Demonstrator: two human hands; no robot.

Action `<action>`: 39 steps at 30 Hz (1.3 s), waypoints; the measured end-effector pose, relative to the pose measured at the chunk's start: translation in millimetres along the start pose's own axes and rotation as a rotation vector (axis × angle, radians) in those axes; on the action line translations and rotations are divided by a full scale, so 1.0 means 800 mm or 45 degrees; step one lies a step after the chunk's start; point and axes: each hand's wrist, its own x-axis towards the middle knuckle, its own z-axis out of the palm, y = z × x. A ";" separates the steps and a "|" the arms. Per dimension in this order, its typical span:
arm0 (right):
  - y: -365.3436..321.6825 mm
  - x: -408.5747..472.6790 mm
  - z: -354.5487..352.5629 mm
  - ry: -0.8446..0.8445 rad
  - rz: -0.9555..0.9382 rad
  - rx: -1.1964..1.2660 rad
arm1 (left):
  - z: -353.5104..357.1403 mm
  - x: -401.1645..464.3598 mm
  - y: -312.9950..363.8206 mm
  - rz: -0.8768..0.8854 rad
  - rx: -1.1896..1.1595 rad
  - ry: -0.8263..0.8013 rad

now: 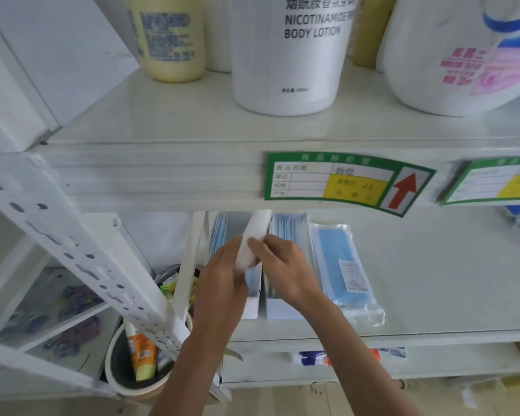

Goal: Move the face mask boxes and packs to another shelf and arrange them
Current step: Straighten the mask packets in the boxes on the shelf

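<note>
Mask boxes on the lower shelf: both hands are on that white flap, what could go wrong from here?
1. The left hand and right hand both pinch the white flap above the left mask box; a hard pull could tear or crease it.
2. The right mask box touches the left one, and the sealed mask pack lies right beside them; either might get dragged askew.
3. The boxes sit under the upper shelf edge, so lifting them out may clip it.

body lotion bottle (pixel 288 55), yellow bottle (pixel 171 37), price tag (pixel 342 183)
</note>
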 end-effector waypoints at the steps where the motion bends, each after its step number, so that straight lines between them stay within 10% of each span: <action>1: 0.004 -0.007 -0.005 0.008 -0.057 -0.071 | -0.003 0.001 0.002 -0.056 -0.035 0.066; 6: 0.048 -0.029 -0.043 0.312 -0.106 -1.176 | -0.009 0.000 -0.005 -0.404 -0.239 0.331; 13: 0.063 -0.026 -0.030 0.210 -0.118 -1.471 | 0.004 -0.010 0.030 -0.561 -0.648 0.299; 28: 0.069 -0.027 -0.035 0.132 -0.189 -0.552 | 0.033 -0.015 0.055 -0.790 -0.946 0.257; 39: 0.058 -0.019 -0.059 0.272 -0.259 -0.913 | 0.038 -0.008 0.052 -0.301 -0.131 -0.001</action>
